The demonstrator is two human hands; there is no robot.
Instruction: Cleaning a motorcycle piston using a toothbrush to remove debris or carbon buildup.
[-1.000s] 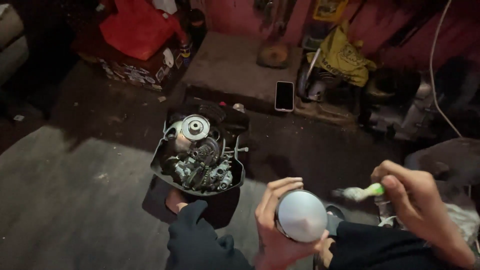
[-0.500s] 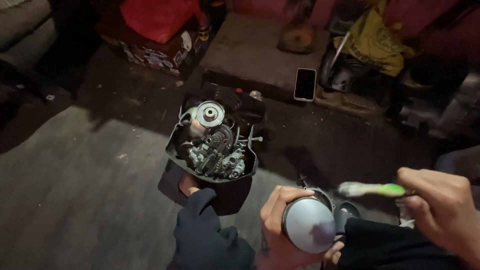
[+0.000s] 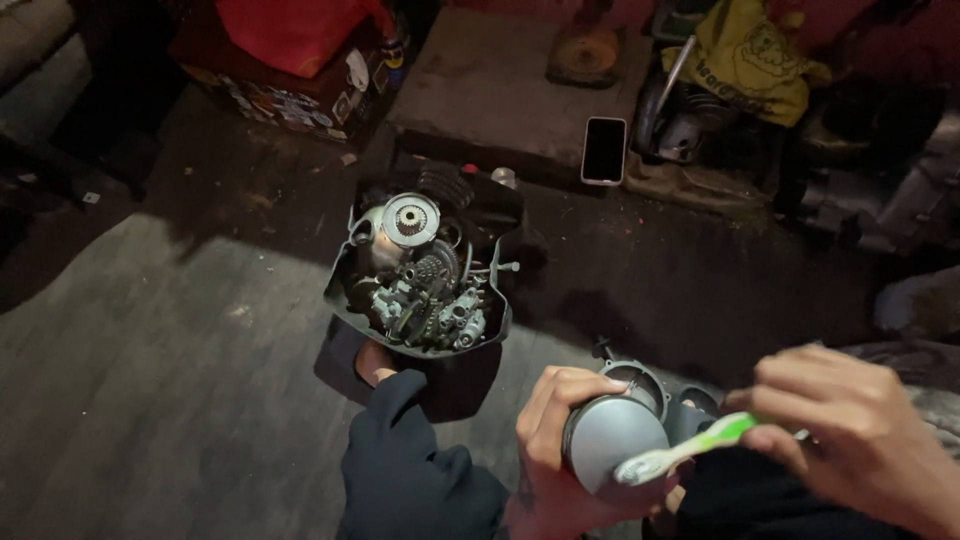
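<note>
The left hand [image 3: 560, 440] wraps its fingers around a round grey metal part [image 3: 612, 442], held low in the middle of the view. The right hand [image 3: 850, 430] pinches a green-and-white toothbrush [image 3: 690, 452], its bristle end lying on the part's face. A black tray of engine pieces [image 3: 425, 275] sits on the floor beyond, with a phone [image 3: 604, 150] farther off

Tray of engine parts [image 3: 420, 275] sits ahead — phone [image 3: 604, 150] beyond it, box [image 3: 285, 95] far left.
</note>
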